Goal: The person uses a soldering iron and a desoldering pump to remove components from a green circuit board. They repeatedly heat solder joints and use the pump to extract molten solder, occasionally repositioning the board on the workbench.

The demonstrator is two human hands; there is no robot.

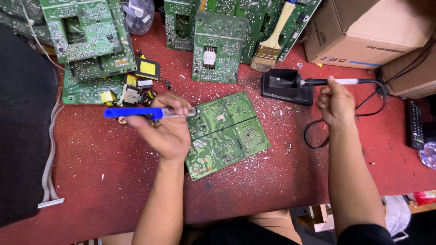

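On the red worktop, head view: left hand had its fingers wrapped tight round a blue-handled desoldering pump, held level, handle end pointing out left past the knuckles, clear tip just past the fingertips and over the upper left corner of the green circuit board. Board lay flat, solder side up, directly right of the left palm, partly under it. Right hand had fingers pinched closed on a soldering iron, grip above the fingertips, tip end resting in the black stand just left of them, cord looping below the wrist. Beyond the left fingers: loose transformers with yellow tape and stacked green boards. Beyond the stand: a paintbrush on more boards. Cardboard box up right of the right hand, remote far right
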